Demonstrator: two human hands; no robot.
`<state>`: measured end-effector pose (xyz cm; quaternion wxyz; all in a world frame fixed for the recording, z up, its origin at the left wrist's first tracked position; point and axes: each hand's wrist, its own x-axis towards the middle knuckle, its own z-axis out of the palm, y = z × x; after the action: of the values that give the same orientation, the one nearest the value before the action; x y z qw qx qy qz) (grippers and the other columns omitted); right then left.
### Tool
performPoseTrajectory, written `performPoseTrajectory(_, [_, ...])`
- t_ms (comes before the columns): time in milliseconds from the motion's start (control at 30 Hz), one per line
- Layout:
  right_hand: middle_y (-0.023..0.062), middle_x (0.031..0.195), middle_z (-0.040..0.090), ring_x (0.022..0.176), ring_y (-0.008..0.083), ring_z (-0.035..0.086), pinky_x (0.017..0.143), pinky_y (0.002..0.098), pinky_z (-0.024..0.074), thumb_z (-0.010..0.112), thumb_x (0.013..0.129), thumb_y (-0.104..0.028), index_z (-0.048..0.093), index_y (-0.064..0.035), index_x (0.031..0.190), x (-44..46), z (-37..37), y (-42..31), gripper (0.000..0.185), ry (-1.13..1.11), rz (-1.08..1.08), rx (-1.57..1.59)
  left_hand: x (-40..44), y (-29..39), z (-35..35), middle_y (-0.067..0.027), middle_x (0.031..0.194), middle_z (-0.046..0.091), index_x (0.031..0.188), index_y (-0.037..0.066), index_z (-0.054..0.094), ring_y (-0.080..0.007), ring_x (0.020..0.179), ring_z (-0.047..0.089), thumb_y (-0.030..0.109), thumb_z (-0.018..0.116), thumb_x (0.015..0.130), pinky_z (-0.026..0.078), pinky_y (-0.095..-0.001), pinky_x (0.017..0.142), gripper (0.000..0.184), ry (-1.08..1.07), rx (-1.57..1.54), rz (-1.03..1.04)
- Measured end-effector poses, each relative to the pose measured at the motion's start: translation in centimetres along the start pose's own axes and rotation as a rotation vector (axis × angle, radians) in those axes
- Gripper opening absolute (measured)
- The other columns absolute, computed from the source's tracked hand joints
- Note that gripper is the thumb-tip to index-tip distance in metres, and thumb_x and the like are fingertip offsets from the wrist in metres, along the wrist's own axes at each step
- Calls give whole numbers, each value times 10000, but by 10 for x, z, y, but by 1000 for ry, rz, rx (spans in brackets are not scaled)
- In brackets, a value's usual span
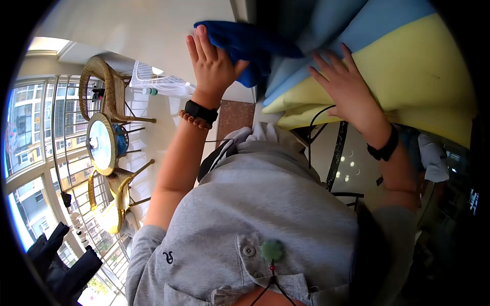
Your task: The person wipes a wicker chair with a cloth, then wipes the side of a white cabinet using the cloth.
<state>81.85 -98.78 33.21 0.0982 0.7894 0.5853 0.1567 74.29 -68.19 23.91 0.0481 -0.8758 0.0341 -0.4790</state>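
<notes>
My left hand (pixel 213 66) lies on a dark blue cloth (pixel 250 46) at the top centre, beside a pale flat surface (pixel 138 25). Its fingers are stretched out, with part of the cloth under and beside them. To the right, my right hand (pixel 349 92) is spread, fingers apart, over the edge of a yellow and light blue fabric (pixel 418 66). Whether its palm presses on the fabric cannot be told. A thin black cord (pixel 310 137) hangs below that hand.
Wicker chairs (pixel 115 94) and a round glass-topped table (pixel 102 144) stand at the left by a railing and windows. A white wire rack (pixel 161 79) is near them. Black metal legs (pixel 337 158) show below the fabric. A pale grey object (pixel 433 158) is at the right.
</notes>
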Motion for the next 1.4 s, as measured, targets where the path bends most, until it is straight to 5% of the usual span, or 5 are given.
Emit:
performPoseTrajectory(233, [121, 1149, 650, 1284, 253, 484, 1159, 516, 273, 651, 772, -140, 686, -49, 1047, 31, 21, 50, 292, -662, -79, -333, 4, 6, 9, -437, 1439, 233, 930, -88, 606, -546, 1364, 286, 595, 571, 846, 217, -649, 1111, 689, 74, -53, -55])
performPoseTrajectory(633, [59, 1129, 672, 1098, 270, 569, 1073, 465, 297, 497, 854, -268, 725, -116, 1027, 164, 88, 59, 324, -179, -49, -695, 6, 11, -3, -403, 1468, 245, 906, -87, 607, -510, 1384, 296, 569, 634, 817, 210, -615, 1131, 663, 14, -8, -83])
performPoseTrajectory(833, [103, 1031, 685, 1137, 256, 601, 962, 403, 497, 771, 778, -134, 680, -31, 1046, 62, -16, -25, 301, 456, -79, 624, 10, 15, -8, -407, 1489, 203, 975, -128, 575, -501, 1413, 240, 433, 622, 835, 196, -595, 1148, 580, -30, -11, -90])
performPoseTrajectory(967, [96, 1013, 558, 909, 244, 641, 715, 330, 541, 920, 644, -122, 486, 33, 1170, -7, -25, -38, 699, 1160, 609, 469, 2, 9, 2, -437, 1487, 119, 1151, -232, 452, -547, 1423, 130, 268, 639, 832, 171, -615, 1147, 621, -95, 9, -94])
performPoseTrajectory(1400, [225, 1291, 438, 1191, 394, 481, 981, 452, 433, 769, 771, -84, 340, -14, 1405, 98, -6, -25, 769, 955, 374, 925, -12, 90, -44, -130, 1170, 472, 1325, -10, 397, -215, 1095, 500, 75, 297, 1000, 397, -326, 976, 351, 107, -912, -640])
